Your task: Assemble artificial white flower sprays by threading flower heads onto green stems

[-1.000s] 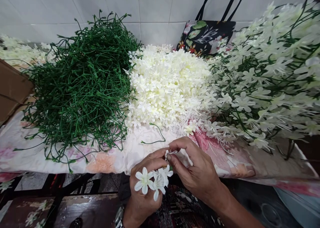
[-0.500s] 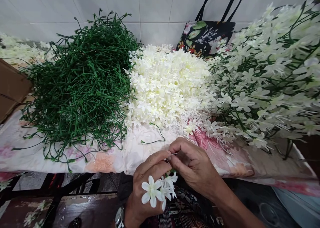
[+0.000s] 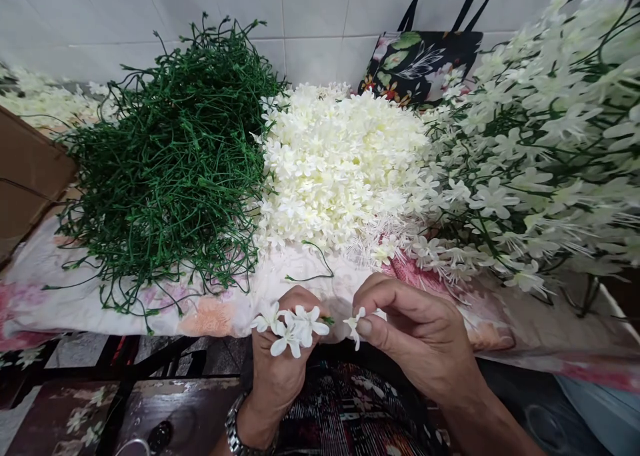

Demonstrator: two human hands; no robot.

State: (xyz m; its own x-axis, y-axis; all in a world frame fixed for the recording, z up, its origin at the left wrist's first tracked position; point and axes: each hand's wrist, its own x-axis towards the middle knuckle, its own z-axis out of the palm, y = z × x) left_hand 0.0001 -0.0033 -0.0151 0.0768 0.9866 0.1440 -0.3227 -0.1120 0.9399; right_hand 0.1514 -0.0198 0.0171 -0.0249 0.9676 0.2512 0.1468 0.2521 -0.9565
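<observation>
My left hand (image 3: pixel 283 363) is closed, back of the wrist with a metal watch toward me, and grips a small bunch of white artificial flowers (image 3: pixel 293 329). A green stem tip (image 3: pixel 328 321) pokes out to the right of these blossoms. Just across from it, my right hand (image 3: pixel 420 336) pinches a single white flower head (image 3: pixel 355 327) between thumb and forefinger. A short gap separates the flower head from the stem tip. Both hands are over the front edge of the cloth-covered table (image 3: pixel 295 296). The stem inside my left fist is hidden.
A heap of green plastic stems (image 3: pixel 170 169) lies left, beside a pile of loose white flower heads (image 3: pixel 345 156). Assembled white sprays (image 3: pixel 545 156) fill the right. One loose stem (image 3: pixel 320 263) lies in front. A floral bag (image 3: pixel 420 66) stands behind; a cardboard box (image 3: pixel 30 176) is at far left.
My hands have moved apart. The bunch in my left hand has risen and turned, and a single flower head now shows in my right fingers. The view has shifted slightly.
</observation>
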